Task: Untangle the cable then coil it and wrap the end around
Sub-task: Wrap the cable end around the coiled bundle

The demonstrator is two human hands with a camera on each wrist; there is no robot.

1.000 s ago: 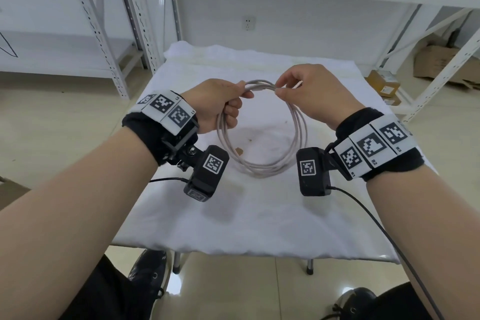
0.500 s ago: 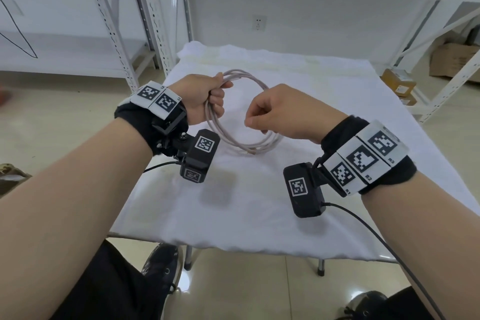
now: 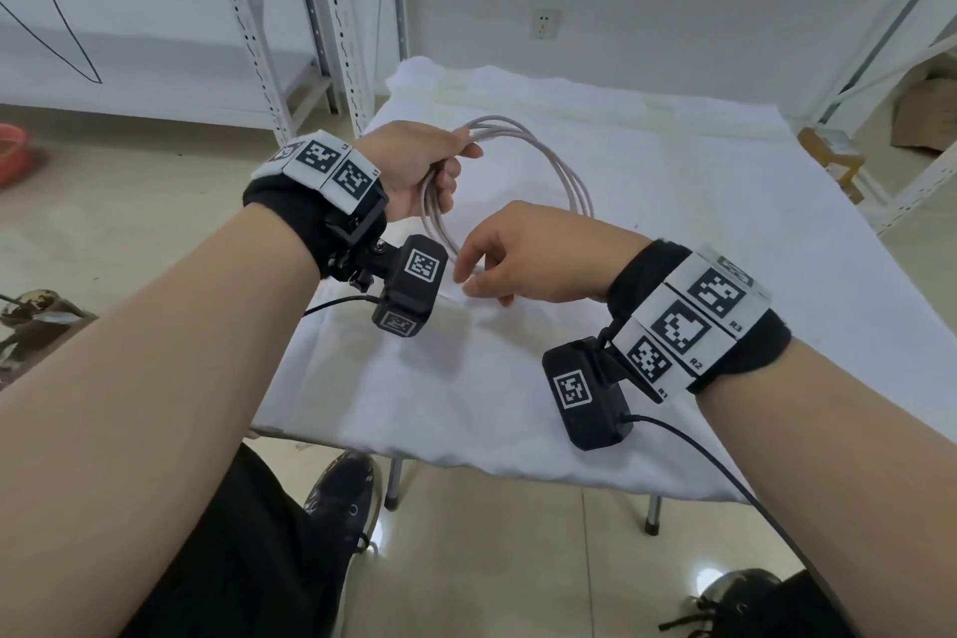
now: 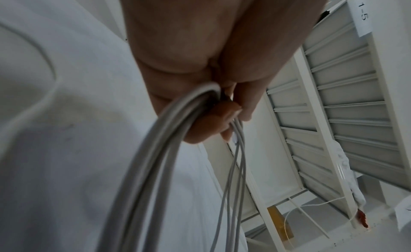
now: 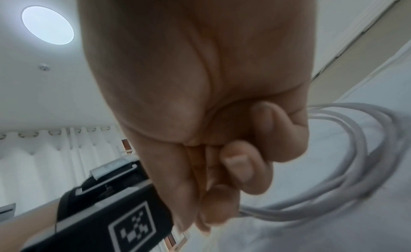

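A grey cable is wound into a coil of several loops and held up over the white-clothed table. My left hand grips the coil at its upper left, fingers curled round the bundled strands. My right hand is at the coil's lower edge, its fingers curled and pinching a strand there. In the right wrist view the loops run out to the right of the curled fingers. The cable's end is not clearly visible.
White metal shelving stands behind and to the left of the table, with another rack at the right. Cardboard boxes lie on the floor at the right, and a red basin at far left. My shoes are below the table's front edge.
My right hand has left the top of the coil and come down to its lower edge. The left hand keeps its grip and has shifted the coil slightly left.
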